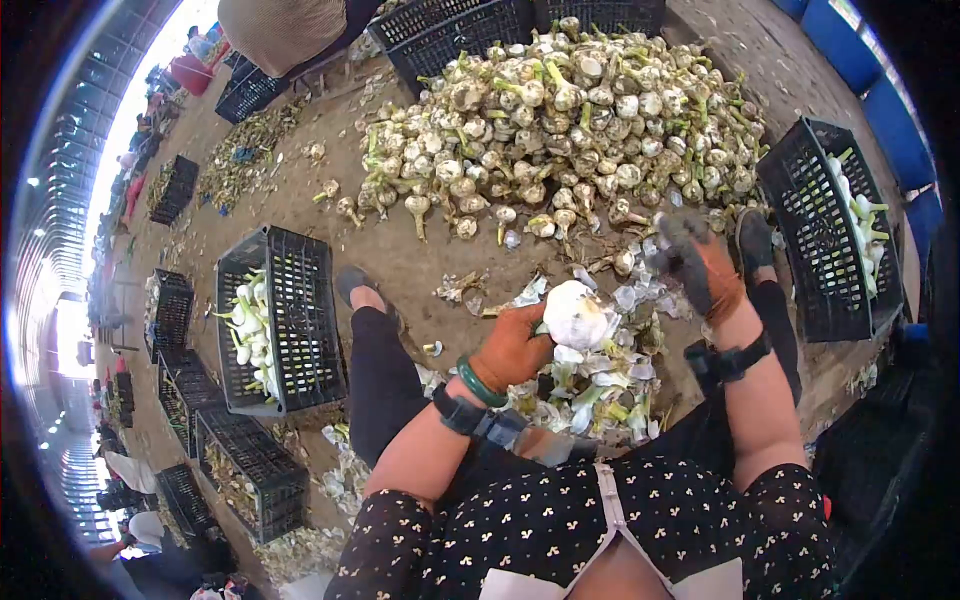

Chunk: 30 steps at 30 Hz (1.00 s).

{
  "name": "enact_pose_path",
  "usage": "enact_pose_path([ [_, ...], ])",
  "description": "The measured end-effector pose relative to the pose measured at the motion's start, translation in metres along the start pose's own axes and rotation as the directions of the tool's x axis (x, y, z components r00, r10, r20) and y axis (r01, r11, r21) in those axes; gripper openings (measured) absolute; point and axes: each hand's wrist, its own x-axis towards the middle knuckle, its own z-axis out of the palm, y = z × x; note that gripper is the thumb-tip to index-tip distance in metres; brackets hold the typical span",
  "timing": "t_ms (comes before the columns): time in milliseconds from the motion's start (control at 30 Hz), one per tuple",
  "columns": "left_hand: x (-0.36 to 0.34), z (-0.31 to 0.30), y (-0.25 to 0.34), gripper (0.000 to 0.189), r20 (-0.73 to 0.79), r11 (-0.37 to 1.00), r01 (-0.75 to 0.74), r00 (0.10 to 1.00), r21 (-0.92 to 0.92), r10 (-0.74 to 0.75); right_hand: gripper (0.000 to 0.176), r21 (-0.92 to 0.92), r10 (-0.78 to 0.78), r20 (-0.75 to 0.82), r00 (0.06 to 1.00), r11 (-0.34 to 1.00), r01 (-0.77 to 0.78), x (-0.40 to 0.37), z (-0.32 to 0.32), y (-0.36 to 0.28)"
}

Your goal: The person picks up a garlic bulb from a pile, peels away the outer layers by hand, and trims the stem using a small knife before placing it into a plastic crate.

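Note:
A white garlic bulb (578,316) is held in my left hand (512,346), which wears an orange glove and has its fingers round the stem side. To its right, my right hand (700,265), in an orange glove with dark, dirty fingers, is raised apart from the bulb; its fingers are spread and hold nothing. Below the bulb, between my legs, lie loose peeled skins and leaves (600,390). Beyond both hands rises a large heap of unpeeled garlic bulbs (570,120).
Black crates with trimmed garlic stand at left (310,330) and right (815,240). More black crates (265,480) line the far left. Behind the heap are further crates (450,45) and part of another person (285,35). Other people sit at the left edge.

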Motion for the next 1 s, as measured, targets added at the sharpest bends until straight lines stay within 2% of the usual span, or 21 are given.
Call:
enact_pose_path([
  [33, -0.001, -0.004, 0.003, 0.032, 0.021, 0.999, 0.025, 0.999, -0.041, -0.024, 0.032, 0.001, -0.003, 0.002, 1.000, 1.000, 0.003, 0.000, -0.001, 0.002],
  [67, -0.001, -0.006, 0.006, 0.030, 0.044, 0.995, 0.054, 0.998, -0.082, -0.050, 0.036, -0.366, -0.053, 0.094, 0.994, 0.927, 0.084, -0.004, 0.004, 0.003],
  [100, -0.002, -0.005, 0.010, 0.029, -0.026, 0.991, 0.042, 0.999, -0.130, -0.046, 0.041, -0.674, -0.064, 0.200, 0.978, 0.716, 0.185, -0.009, 0.009, 0.004],
  [133, 0.000, -0.003, 0.008, 0.029, -0.032, 0.991, 0.043, 0.998, -0.129, -0.048, 0.051, -0.896, -0.105, 0.330, 0.938, 0.278, 0.347, -0.015, 0.014, 0.014],
  [200, 0.003, 0.001, -0.001, 0.027, -0.181, 0.993, 0.120, 0.976, -0.015, -0.121, 0.055, -0.967, -0.047, 0.239, 0.970, 0.075, 0.242, -0.025, 0.030, 0.017],
  [233, 0.002, -0.001, -0.006, 0.027, -0.179, 0.993, 0.112, 0.979, 0.047, -0.102, 0.055, -0.968, -0.045, 0.238, 0.970, 0.075, 0.241, -0.024, 0.029, 0.019],
  [333, 0.002, 0.002, -0.012, 0.026, -0.221, 0.988, 0.143, 0.967, 0.054, -0.128, 0.063, -0.950, -0.082, 0.300, 0.950, 0.063, 0.306, -0.020, 0.030, 0.022],
  [367, 0.001, 0.000, -0.002, 0.029, -0.237, 0.977, 0.134, 0.967, 0.165, -0.093, 0.062, -0.908, -0.342, 0.318, 0.884, 0.159, 0.388, -0.026, 0.034, 0.026],
  [400, 0.002, 0.001, 0.001, 0.029, -0.237, 0.977, 0.133, 0.967, 0.165, -0.092, 0.061, -0.846, -0.577, 0.285, 0.765, 0.225, 0.484, -0.030, 0.038, 0.029],
  [433, 0.003, 0.005, 0.002, 0.030, -0.224, 0.962, 0.189, 0.964, 0.199, -0.143, 0.053, -0.771, -0.450, 0.256, 0.856, 0.440, 0.461, -0.029, 0.045, 0.034],
  [467, 0.004, 0.008, 0.004, 0.032, -0.209, 0.942, 0.244, 0.958, 0.231, -0.197, 0.053, -0.773, -0.446, 0.253, 0.859, 0.441, 0.456, -0.030, 0.052, 0.031],
  [533, 0.003, 0.013, 0.005, 0.032, -0.176, 0.940, 0.265, 0.957, 0.214, -0.230, 0.043, -0.514, -0.185, 0.304, 0.934, 0.794, 0.325, -0.034, 0.061, 0.024],
  [600, 0.003, 0.016, -0.003, 0.033, -0.232, 0.886, 0.107, 0.973, 0.452, 0.001, 0.035, -0.508, -0.205, 0.311, 0.928, 0.789, 0.345, -0.036, 0.057, 0.026],
  [667, 0.002, 0.012, -0.003, 0.030, -0.224, 0.877, 0.103, 0.974, 0.470, 0.005, 0.030, -0.636, -0.265, 0.421, 0.868, 0.596, 0.490, -0.043, 0.059, 0.025],
  [733, 0.002, 0.004, 0.004, 0.028, -0.120, 0.921, 0.106, 0.991, 0.375, -0.065, 0.029, -0.600, -0.248, 0.415, 0.875, 0.649, 0.468, -0.033, 0.049, 0.036],
  [767, 0.001, 0.001, 0.003, 0.028, -0.116, 0.921, 0.105, 0.991, 0.375, -0.065, 0.029, -0.659, -0.295, 0.272, 0.916, 0.636, 0.401, -0.022, 0.038, 0.045],
  [800, -0.001, -0.003, 0.002, 0.028, -0.065, 0.969, 0.128, 0.991, 0.209, -0.117, 0.029, -0.709, -0.343, 0.124, 0.931, 0.626, 0.325, -0.012, 0.027, 0.046],
  [833, -0.002, -0.005, 0.001, 0.029, -0.007, 0.987, 0.159, 0.987, 0.038, -0.159, 0.029, -0.710, -0.344, 0.124, 0.931, 0.624, 0.325, -0.006, 0.016, 0.042],
  [900, -0.004, -0.008, -0.003, 0.029, 0.048, 0.984, 0.173, 0.984, -0.048, -0.171, 0.039, -0.871, -0.389, 0.135, 0.911, 0.391, 0.296, 0.003, 0.003, 0.027],
  [933, -0.006, -0.009, -0.008, 0.029, 0.104, 0.972, 0.193, 0.978, -0.131, -0.180, 0.039, -0.870, -0.394, 0.138, 0.909, 0.390, 0.302, 0.001, 0.007, 0.026],
  [1000, -0.009, -0.003, -0.023, 0.028, 0.092, 0.946, 0.245, 0.969, -0.212, -0.230, 0.053, -0.990, 0.009, 0.141, 0.990, -0.008, 0.141, -0.014, 0.023, 0.019],
])
